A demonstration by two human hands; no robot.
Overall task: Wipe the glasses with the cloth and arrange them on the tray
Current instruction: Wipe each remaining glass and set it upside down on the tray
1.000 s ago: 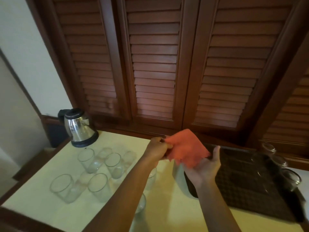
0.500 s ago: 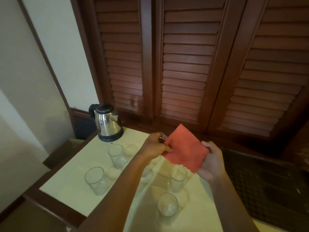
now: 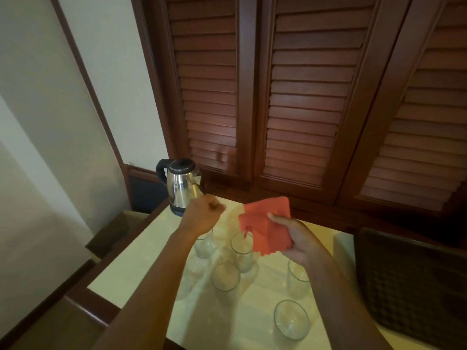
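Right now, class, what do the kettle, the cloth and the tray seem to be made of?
Kettle: polished metal, probably stainless steel, with mirror-like reflections; its lid and handle look like black plastic. Cloth, held by the right hand: soft orange fabric, matte, with a zigzag-cut edge, possibly microfibre. Tray: dark, with a woven pattern, perhaps wicker or moulded plastic.

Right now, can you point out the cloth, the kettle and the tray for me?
cloth (image 3: 267, 221): head view, on the middle of the orange fabric.
kettle (image 3: 182, 189): head view, on its shiny steel body.
tray (image 3: 414, 286): head view, on its dark woven surface at the right.
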